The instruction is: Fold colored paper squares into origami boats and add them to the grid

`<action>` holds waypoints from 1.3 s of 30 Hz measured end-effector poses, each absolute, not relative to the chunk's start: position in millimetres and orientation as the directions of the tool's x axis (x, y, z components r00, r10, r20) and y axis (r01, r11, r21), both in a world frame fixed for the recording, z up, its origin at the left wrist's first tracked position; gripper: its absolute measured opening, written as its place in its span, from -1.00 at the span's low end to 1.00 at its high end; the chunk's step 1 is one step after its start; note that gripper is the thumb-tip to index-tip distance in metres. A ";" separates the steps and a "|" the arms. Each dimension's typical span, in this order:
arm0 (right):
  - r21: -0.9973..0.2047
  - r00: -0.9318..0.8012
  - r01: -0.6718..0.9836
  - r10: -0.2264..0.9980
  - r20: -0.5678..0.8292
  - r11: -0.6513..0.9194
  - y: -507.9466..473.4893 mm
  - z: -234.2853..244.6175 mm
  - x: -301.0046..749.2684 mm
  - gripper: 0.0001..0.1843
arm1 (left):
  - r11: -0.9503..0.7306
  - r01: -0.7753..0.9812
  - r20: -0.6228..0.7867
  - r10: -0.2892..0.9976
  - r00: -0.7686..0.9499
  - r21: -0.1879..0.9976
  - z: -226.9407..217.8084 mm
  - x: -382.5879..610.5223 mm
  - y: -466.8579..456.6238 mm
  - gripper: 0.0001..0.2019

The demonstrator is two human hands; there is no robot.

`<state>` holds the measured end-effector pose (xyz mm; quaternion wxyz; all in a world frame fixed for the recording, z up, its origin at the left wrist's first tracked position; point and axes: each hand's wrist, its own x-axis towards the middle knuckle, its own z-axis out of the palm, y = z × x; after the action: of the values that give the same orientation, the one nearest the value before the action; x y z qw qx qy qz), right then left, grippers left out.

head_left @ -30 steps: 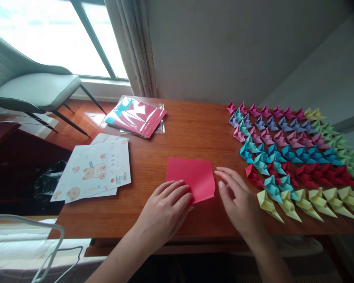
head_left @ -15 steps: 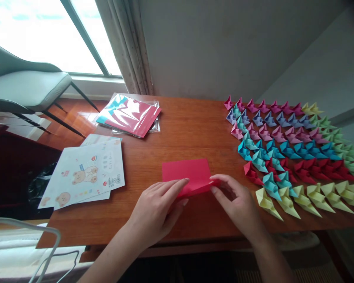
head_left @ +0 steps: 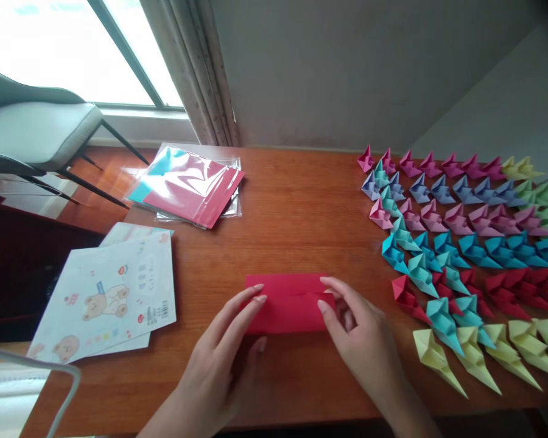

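A red paper sheet [head_left: 287, 302] lies folded in half on the wooden table [head_left: 292, 207], near its front edge. My left hand [head_left: 228, 353] rests at the sheet's left end, fingertips pressing the top layer near the upper edge. My right hand [head_left: 360, 334] pinches the folded layers together at the sheet's upper right corner with thumb and forefinger. Both hands hold the same sheet, with the fold along its near side.
Rows of folded paper pieces [head_left: 461, 243] in pink, purple, blue, red and yellow-green cover the table's right side. A clear packet of coloured paper [head_left: 187, 185] lies at the back left, printed bear cards [head_left: 105, 298] at the front left. A grey chair [head_left: 36, 131] stands by the window.
The flat red square has been folded in half: both hands lifted its near edge and brought it over to the far edge. The view shifted slightly forward.
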<state>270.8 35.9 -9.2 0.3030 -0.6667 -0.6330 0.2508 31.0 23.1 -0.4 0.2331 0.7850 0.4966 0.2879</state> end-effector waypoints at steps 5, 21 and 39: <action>-0.681 0.043 0.731 0.992 0.120 0.051 32.1 -13.2 266.9 -0.70 | -0.343 0.692 0.140 0.933 0.333 0.635 3.5 32.7 17.5 -0.40; -0.663 0.117 0.748 0.979 0.166 0.023 26.1 -20.8 264.6 -0.70 | -0.327 0.696 0.183 0.944 0.276 0.639 -2.0 36.6 21.0 -0.47; -0.560 0.052 0.819 0.955 0.291 0.125 23.3 -20.7 257.9 -0.74 | -0.316 0.757 0.146 0.947 0.286 0.572 -3.9 29.1 17.2 -0.48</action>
<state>257.9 23.3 -20.7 0.3169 -0.6525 -0.6799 0.1074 29.1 17.2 -3.9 0.2016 0.7760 0.5489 0.2364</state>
